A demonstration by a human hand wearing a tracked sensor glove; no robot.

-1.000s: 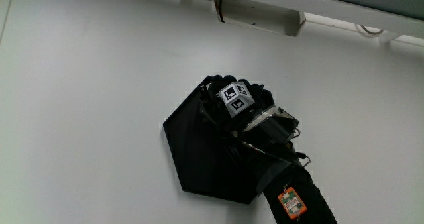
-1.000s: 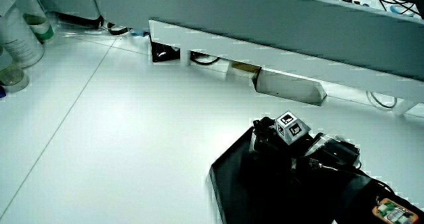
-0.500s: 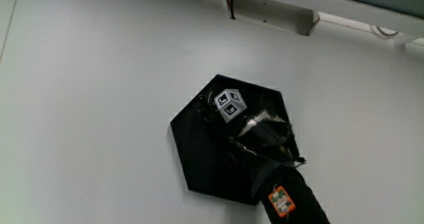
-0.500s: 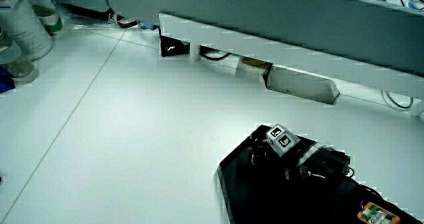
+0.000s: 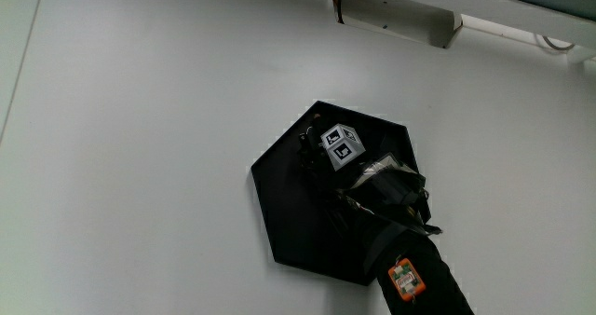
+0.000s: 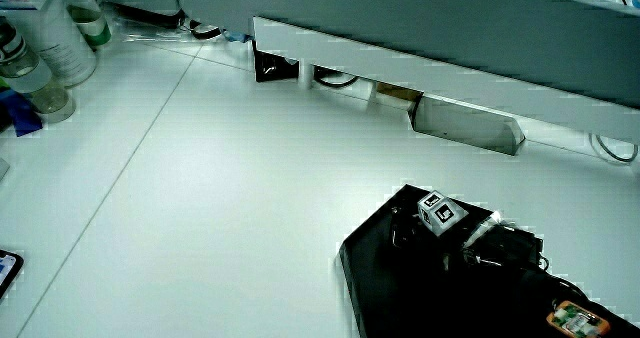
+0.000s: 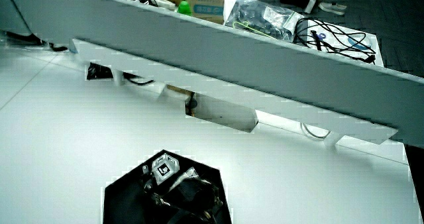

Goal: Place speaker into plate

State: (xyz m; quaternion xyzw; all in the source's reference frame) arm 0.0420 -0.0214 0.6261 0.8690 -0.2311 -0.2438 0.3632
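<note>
A black hexagonal plate (image 5: 279, 203) lies flat on the white table and also shows in both side views (image 6: 375, 268) (image 7: 122, 197). The gloved hand (image 5: 315, 155) is low over the part of the plate nearer the partition, with its patterned cube (image 5: 342, 147) facing up. The forearm (image 5: 410, 268) crosses the plate's edge nearest the person. Both side views show the hand (image 6: 415, 228) (image 7: 156, 177) close to the plate's surface. I cannot make out the speaker: black glove and black plate merge, and whatever is under the hand is hidden.
A low white partition (image 5: 396, 17) with cut-outs and cables runs along the table's edge farthest from the person. Bottles (image 6: 50, 48) stand at a table corner near the partition, and a phone corner (image 6: 5, 270) lies nearer the person. An orange tag (image 5: 403, 280) sits on the forearm.
The hand has come back a little from the plate's edge nearest the partition toward the plate's middle, and it looks lower. The plate has stayed in place.
</note>
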